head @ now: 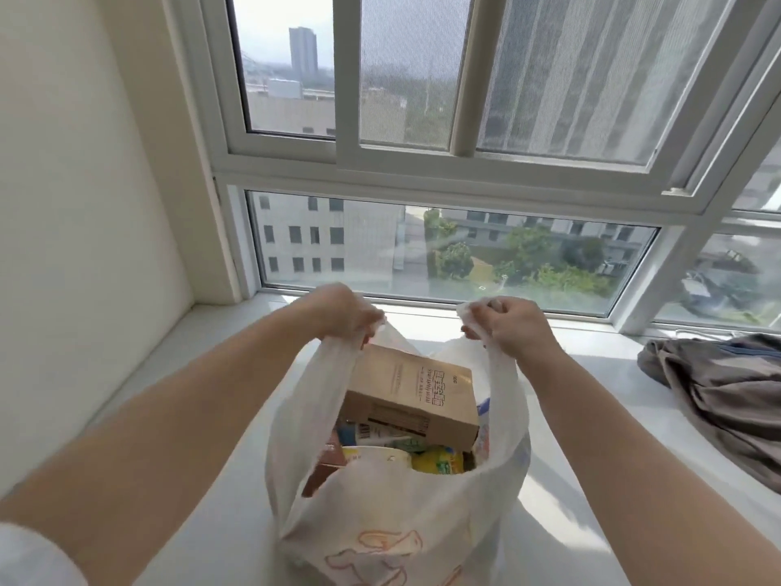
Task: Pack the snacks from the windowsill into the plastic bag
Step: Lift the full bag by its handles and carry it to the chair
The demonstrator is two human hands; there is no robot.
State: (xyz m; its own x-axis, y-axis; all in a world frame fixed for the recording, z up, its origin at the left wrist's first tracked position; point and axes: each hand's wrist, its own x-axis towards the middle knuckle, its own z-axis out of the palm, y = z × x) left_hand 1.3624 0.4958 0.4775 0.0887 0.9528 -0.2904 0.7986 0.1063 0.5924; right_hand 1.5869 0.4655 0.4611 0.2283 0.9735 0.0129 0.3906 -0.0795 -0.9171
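Both hands clenched: left hand [344, 310] and right hand [513, 327] each grip a handle of the thin white plastic bag [397, 518], standing on the white windowsill [591, 425]. Tan cardboard box [412, 395] and colourful snack packets [435, 458] inside. Crumpled grey-brown cloth [718, 391] lies right.

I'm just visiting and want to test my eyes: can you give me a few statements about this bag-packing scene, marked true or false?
1. Each hand, left hand and right hand, grips a handle of the plastic bag. True.
2. The bag is empty. False: a brown box and other packets are inside.
3. Grey cloth lies on the windowsill to the right. True.
4. The brown box lies outside the bag. False: it is inside.
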